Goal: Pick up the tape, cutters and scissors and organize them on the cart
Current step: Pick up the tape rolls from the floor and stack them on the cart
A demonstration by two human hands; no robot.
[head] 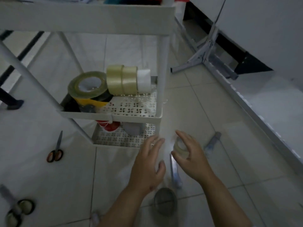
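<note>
- Pale tiled floor (205,102), dim light; white metal cart (136,117) with perforated shelves stands at upper left of view.
- Middle shelf of cart: large olive-clear roll of packing tape (87,86) lying tilted on top of a yellow-and-black roll (91,101); just beside it, two yellowish clear rolls (122,81) standing on edge, touching a white roll (144,81) at the shelf's back corner.
- Lower shelf: red spool (109,126) and a grey roll (133,129), both partly hidden by the shelf above.
- Right hand (190,154) near the cart's lower corner, fingers curled around a small clear roll of tape (180,147), thumb under, fingers over.
- Left hand (147,166) just beside it, fingers spread, holding nothing.
- On floor between and below the hands: a blue-grey utility cutter (175,172); a dark grey roll (165,202) near the left wrist.
- Second bluish cutter (212,142) on floor right of the right hand.
- Orange-handled scissors (55,153) on floor left of cart, blades closed.
- Bottom left corner: larger scissors with dark handles (18,208), blurred.
</note>
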